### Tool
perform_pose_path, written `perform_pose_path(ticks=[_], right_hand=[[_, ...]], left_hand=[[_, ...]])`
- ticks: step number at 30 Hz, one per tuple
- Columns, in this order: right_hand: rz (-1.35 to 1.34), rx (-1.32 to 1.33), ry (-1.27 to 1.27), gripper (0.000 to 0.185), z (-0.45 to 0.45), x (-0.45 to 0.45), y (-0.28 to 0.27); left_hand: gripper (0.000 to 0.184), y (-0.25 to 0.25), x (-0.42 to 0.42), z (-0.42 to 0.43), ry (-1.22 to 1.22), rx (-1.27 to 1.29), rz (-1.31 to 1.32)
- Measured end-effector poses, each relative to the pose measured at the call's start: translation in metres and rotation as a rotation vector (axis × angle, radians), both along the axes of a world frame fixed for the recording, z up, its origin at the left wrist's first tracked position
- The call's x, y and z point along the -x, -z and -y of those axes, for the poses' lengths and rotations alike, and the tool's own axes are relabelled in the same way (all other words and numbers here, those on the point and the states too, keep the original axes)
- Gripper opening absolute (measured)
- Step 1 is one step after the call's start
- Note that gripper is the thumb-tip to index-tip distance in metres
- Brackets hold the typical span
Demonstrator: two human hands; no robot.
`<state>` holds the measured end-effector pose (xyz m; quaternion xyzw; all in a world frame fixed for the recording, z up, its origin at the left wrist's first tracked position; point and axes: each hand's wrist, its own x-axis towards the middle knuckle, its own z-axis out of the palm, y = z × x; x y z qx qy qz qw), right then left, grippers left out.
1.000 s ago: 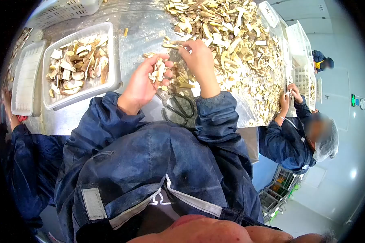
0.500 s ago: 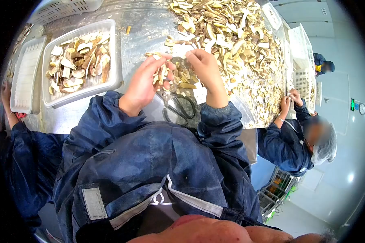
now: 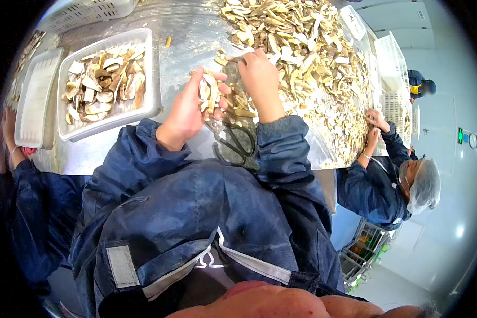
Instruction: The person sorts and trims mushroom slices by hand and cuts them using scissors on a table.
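My left hand (image 3: 188, 108), palm up, cradles several cream and brown mushroom slices (image 3: 209, 93). To its right my right hand (image 3: 259, 77) is closed at the fingertips on a brownish slice (image 3: 230, 58) at the left edge of the large slice pile (image 3: 302, 47). Loose slices (image 3: 241, 103) lie on the metal table (image 3: 183, 40) between and below my hands. Scissors with black handles (image 3: 236, 143) rest near the table's front edge, close to my right sleeve. At the left, a white tray (image 3: 153, 79) holds larger slices.
An upturned or bare white tray (image 3: 34, 100) is at the far left, beside another person's hand (image 3: 9, 124). A white basket (image 3: 85, 13) stands at the back left. At the right, a co-worker (image 3: 376, 185) handles slices near white crates (image 3: 395, 63). Another person (image 3: 420, 85) is farther back.
My right hand went back toward my left hand, then out again to the pile's left edge, where it holds a slice. More slices show in my left hand. The co-worker's hands moved slightly.
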<state>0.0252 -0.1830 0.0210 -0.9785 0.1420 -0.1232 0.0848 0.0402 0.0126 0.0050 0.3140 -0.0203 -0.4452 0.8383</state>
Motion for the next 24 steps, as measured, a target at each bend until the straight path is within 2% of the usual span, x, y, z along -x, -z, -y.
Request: perform_pose_path(ticks=[5,8,11,14,17,18,19,24], right_hand=[[-0.003,-0.008,0.038,0.02,-0.012,0.024,-0.002],[0.104,-0.04,0.071,0.021,-0.007,0.04,-0.001],[0.067,-0.582,0.155,0.016,-0.014,0.053,-0.027],[0.022,-1.086,0.06,0.019,-0.028,0.068,-0.049],[0.081,-0.846,0.071,0.019,-0.017,0.07,-0.046],[0.187,-0.619,0.118,0.019,-0.007,0.067,-0.038],[0.169,-0.463,0.227,0.02,0.004,0.065,-0.032],[0.121,-0.167,0.22,0.022,0.018,0.061,-0.008]], left_hand=[[0.039,-0.001,0.005,0.002,-0.03,-0.083,-0.007],[0.034,-0.002,0.006,0.002,-0.029,-0.097,0.0],[0.038,-0.005,0.007,0.002,0.001,-0.115,0.021],[0.046,-0.006,0.011,0.003,0.073,-0.044,-0.074],[0.052,-0.015,0.012,0.003,0.144,0.011,-0.126],[0.052,-0.012,0.011,0.003,0.127,0.006,-0.133],[0.05,-0.01,0.011,0.002,0.128,-0.006,-0.133],[0.046,0.004,0.01,0.004,0.15,0.018,-0.095]])
